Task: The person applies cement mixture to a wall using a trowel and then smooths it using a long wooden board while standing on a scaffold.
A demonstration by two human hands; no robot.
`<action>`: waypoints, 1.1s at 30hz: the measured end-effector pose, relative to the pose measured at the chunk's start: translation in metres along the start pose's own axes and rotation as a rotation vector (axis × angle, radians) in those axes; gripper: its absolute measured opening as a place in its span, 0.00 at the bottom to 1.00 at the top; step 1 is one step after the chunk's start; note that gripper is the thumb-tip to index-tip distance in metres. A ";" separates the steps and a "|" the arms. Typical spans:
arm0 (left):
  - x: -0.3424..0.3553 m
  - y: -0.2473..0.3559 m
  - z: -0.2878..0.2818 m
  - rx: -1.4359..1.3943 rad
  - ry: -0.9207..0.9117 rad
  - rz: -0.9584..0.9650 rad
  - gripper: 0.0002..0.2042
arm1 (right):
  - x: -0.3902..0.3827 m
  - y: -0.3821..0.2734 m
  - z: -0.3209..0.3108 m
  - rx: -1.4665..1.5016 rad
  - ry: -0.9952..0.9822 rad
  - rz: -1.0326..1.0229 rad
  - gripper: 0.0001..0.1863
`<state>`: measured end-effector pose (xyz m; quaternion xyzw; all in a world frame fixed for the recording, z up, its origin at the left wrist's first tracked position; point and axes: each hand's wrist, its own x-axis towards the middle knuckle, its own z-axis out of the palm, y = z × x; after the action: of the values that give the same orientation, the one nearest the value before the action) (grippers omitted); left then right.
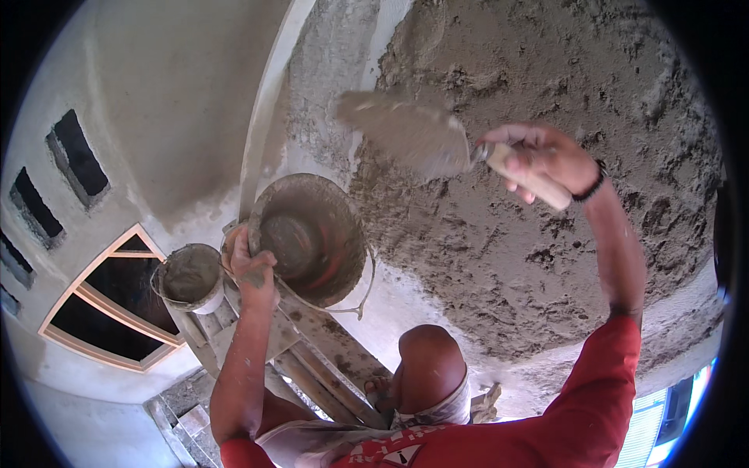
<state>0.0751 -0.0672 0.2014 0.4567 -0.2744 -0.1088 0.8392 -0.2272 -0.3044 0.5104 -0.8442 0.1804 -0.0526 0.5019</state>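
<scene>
My left hand grips the rim of a mortar-caked bucket, its fingers closed over the near-left edge. The bucket is tilted so that I see into it, and some grey wet mortar lies at its bottom. Up and to the right, my right hand is closed round the wooden handle of a trowel. The trowel's blade points left in front of the wall, smeared by motion and coated in grey mortar. Whether the blade touches the wall I cannot tell.
Rough fresh mortar covers much of the wall on the right. A smaller white bucket of grey mix stands left on the plank scaffold. Beyond are a wooden window frame and several dark wall slots. My bent knee is below.
</scene>
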 end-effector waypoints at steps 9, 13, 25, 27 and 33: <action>-0.013 0.010 0.026 0.131 -0.012 -0.008 0.26 | -0.086 -0.033 -0.086 -0.575 0.916 -0.047 0.20; -0.013 0.011 0.035 -0.012 0.021 -0.099 0.27 | -0.042 0.012 -0.046 -0.179 0.309 0.229 0.21; -0.022 0.025 0.026 -0.003 -0.102 0.186 0.29 | 0.070 0.130 0.173 0.562 -0.217 0.412 0.14; -0.020 0.023 0.020 -0.014 -0.097 0.133 0.29 | 0.080 0.130 0.193 0.593 -0.191 0.416 0.14; -0.020 0.028 0.033 0.013 -0.119 0.070 0.29 | 0.130 0.146 0.229 0.539 0.038 0.356 0.13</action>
<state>0.0381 -0.0666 0.2314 0.4450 -0.3404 -0.1044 0.8217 -0.0810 -0.2241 0.2589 -0.6350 0.3143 -0.0254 0.7053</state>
